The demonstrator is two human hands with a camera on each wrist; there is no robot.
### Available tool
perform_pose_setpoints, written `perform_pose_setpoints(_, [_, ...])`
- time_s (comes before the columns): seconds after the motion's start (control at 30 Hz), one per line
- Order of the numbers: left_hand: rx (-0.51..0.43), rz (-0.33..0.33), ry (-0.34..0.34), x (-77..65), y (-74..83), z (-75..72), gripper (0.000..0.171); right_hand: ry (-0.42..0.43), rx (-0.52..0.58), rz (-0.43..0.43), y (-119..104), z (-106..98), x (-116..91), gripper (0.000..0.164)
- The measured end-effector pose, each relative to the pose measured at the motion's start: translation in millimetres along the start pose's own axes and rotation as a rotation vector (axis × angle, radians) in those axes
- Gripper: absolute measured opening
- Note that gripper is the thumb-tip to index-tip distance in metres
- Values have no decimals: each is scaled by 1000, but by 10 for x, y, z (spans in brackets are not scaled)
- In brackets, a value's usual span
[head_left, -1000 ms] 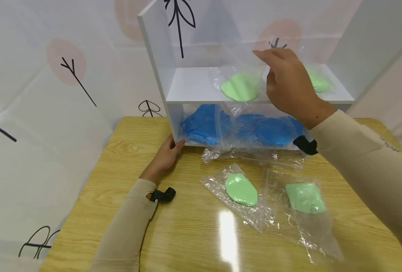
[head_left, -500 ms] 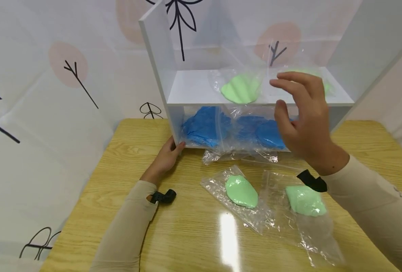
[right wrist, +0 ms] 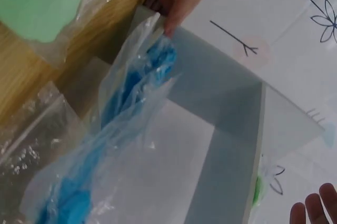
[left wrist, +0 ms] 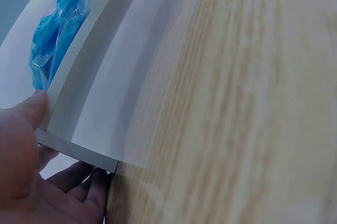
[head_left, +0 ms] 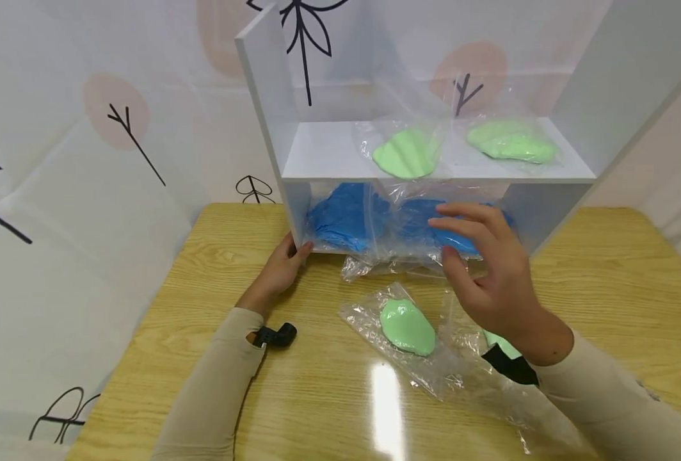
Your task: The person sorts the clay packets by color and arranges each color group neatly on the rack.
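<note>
My left hand [head_left: 281, 267] grips the lower left corner of a white shelf unit [head_left: 323, 150]. In the left wrist view its thumb lies on the front edge and the fingers go round the side panel. My right hand [head_left: 493, 272] hovers in front of the lower compartment, fingers apart and slightly bent, holding nothing. Behind it, clear bags with flat blue contents [head_left: 346, 216] fill that compartment, partly hidden by the hand. On the upper board lie two clear bags of pale green, dough-like stuff, one in the middle [head_left: 406, 153] and one at the right [head_left: 513, 142].
Two more clear bags with pale green lumps lie on the wooden table [head_left: 312, 397], one at the centre [head_left: 408, 327], the other partly under my right wrist [head_left: 500, 344]. Loose plastic [head_left: 369, 266] hangs over the shelf's lower front edge. A patterned white cloth [head_left: 47, 128] stands behind.
My right hand has moved down from above the upper board to the lower compartment, its fingers spreading. The right green bag on top is uncovered to view. The left hand stays put.
</note>
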State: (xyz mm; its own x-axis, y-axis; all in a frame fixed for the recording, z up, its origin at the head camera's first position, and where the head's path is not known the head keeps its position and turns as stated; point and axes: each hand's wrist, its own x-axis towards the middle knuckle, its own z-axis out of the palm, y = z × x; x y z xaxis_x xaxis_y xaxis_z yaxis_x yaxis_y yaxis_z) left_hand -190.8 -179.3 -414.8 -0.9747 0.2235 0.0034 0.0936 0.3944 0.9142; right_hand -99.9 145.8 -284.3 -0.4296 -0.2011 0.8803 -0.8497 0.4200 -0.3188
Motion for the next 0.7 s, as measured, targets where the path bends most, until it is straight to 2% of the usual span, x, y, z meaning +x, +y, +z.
perform_pose_setpoints(0.23, [-9, 23, 2, 8, -26, -3, 64, -116, 69, 21, -10, 82, -234, 41])
perform_pose_setpoints(0.37, [-6, 32, -4, 20, -38, 5, 64, -245, 54, 98, -4, 84, -347, 31])
perform_pose_setpoints(0.53, [-4, 20, 6, 20, -41, 2, 64, -456, -3, 205, 16, 108, -431, 48])
perform_pose_setpoints(0.7, [8, 1, 2, 6, -32, -13, 66, -625, -3, 235, 68, 143, -478, 54])
